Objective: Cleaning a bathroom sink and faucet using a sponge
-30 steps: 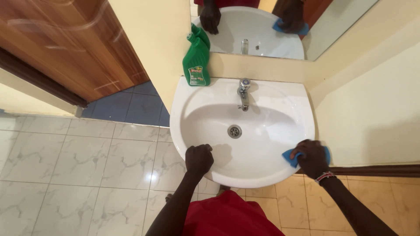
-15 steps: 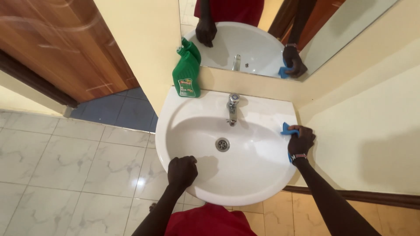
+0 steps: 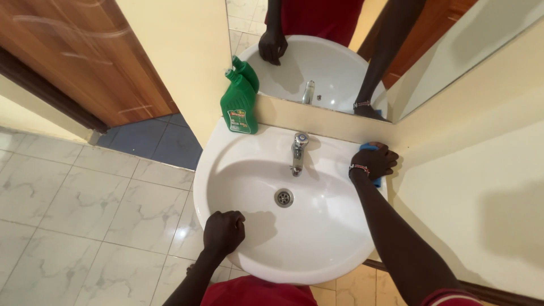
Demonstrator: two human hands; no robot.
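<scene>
The left hand point(image 3: 224, 231) is curled tight over the near rim of the white sink point(image 3: 317, 249). Farther back, the right hand point(image 3: 374, 160) has its fingers closed on a blue cloth point(image 3: 371, 148), pressed on the sink's back right corner. A green bottle point(image 3: 240, 105) stands at the back left corner.

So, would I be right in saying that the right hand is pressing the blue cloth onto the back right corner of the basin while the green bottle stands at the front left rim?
Not quite: the green bottle stands at the back left of the basin, against the mirror, as the head view shows. The right hand does press the blue cloth onto the back right corner.
</scene>
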